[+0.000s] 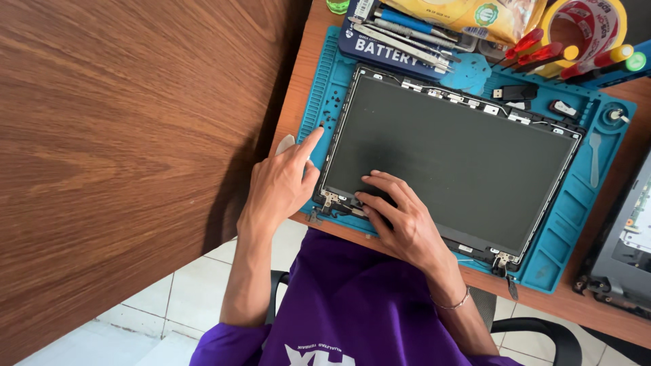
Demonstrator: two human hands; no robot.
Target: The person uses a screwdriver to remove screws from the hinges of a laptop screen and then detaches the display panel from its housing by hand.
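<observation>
On the blue silicone work mat (573, 203) lies a laptop screen panel (451, 163), dark and matte, sitting in its lid frame with the bezel off, so small metal tabs and connectors show along the far edge and a hinge bracket (332, 200) at each near corner. It takes up most of the mat, set at a slant on the wooden desk (298, 88).

Past the far edge it's crowded: a tool kit tray (397, 37) of slim drivers, a yellow pouch (468, 15), a roll of tape (590, 24), red- and yellow-handled screwdrivers (542, 53), and a small black adapter (517, 92) on the mat. To the right, part of another opened device (627, 254) pokes into view.

Now the hands: left hand (279, 186) at the panel's left edge, index finger stretched out and pressing on the mat's border, a pale flat pick (285, 144) just beside it, the other fingers curled, clamped on nothing. Right hand (400, 217) lies flat at the near-left corner, fingers spread and resting on the glass, gripping nothing.
</observation>
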